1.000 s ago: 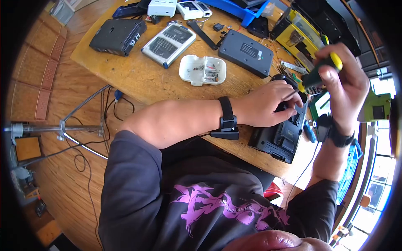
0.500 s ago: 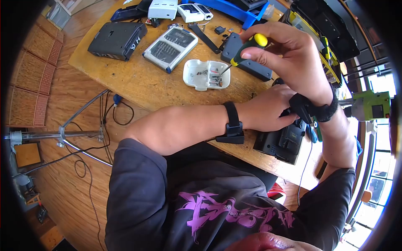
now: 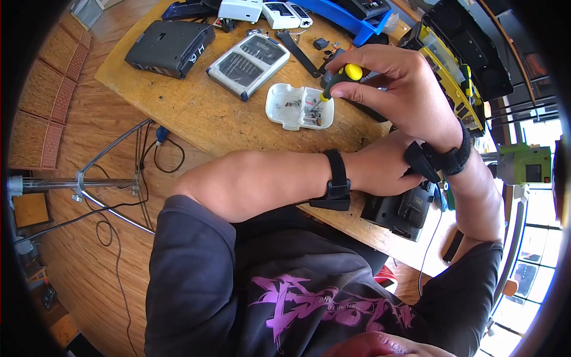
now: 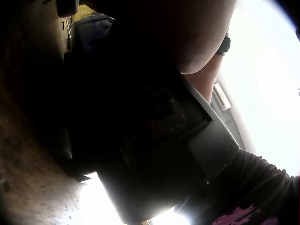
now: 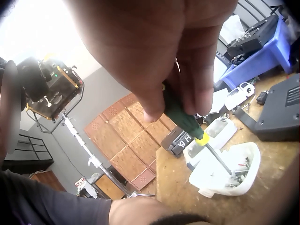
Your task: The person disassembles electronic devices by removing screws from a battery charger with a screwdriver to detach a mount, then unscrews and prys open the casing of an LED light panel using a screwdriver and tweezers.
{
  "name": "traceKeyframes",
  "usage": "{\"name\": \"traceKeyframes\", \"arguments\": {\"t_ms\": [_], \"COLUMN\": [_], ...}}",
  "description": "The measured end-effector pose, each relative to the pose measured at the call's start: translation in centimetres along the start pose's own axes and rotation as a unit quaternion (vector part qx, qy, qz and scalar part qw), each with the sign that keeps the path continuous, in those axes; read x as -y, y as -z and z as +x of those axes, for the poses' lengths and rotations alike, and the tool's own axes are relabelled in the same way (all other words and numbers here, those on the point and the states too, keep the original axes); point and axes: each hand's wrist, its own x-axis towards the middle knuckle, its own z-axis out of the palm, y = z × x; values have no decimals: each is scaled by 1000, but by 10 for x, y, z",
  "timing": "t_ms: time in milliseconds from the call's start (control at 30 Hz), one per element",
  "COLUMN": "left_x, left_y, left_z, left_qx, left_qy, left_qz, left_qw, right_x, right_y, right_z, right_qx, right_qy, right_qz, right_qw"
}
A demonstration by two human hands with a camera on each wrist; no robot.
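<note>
My right hand grips a screwdriver with a dark green handle and yellow ends, thumb on one side and fingers on the other. Its shaft points down into a small white divided box, and the tip is among screws and small parts in one compartment. Crossed beneath the right wrist, my left hand rests on a black plastic device at the table's front edge; its fingers are hidden there. The left wrist view is mostly dark, with the device's casing close by.
Behind the white box lies a bit-set case; a black unit with white markings stands farther left. A dark flat box is partly behind the right hand. Farther back are a blue bin and a yellow-framed case.
My right hand has carried the screwdriver from above the black device leftward to the white box, and the tip has dipped inside. The left hand has stayed at the device.
</note>
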Motion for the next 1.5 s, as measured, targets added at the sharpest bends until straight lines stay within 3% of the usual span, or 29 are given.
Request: {"name": "traceKeyframes", "arguments": {"t_ms": [133, 333, 533, 967, 1267, 1367, 1500], "left_x": [-2, 3, 6, 4, 4, 5, 4], "left_y": [0, -1, -3, -2, -3, 0, -4], "left_z": [-2, -2, -2, -2, -1, -1, -1], "left_qx": [-18, 22, 12, 17, -23, 48, 6], "left_qy": [-34, 14, -31, -12, -51, -12, -32], "left_qz": [42, 4, 46, 51, 64, 53, 53], "left_qw": [998, 1000, 998, 999, 996, 997, 998], "right_x": [-1, 2, 1, 3, 2, 4, 0], "right_y": [-4, -2, -2, 6, 8, 8, 6], "right_z": [2, 4, 1, -4, -3, -3, -3], "right_qx": [2, 11, 7, -25, -31, -17, -23], "right_qy": [12, 3, 7, 8, -4, -3, 5], "right_qz": [-7, -20, -20, -39, -16, -39, -37], "right_qw": [1000, 1000, 1000, 999, 999, 999, 999]}}
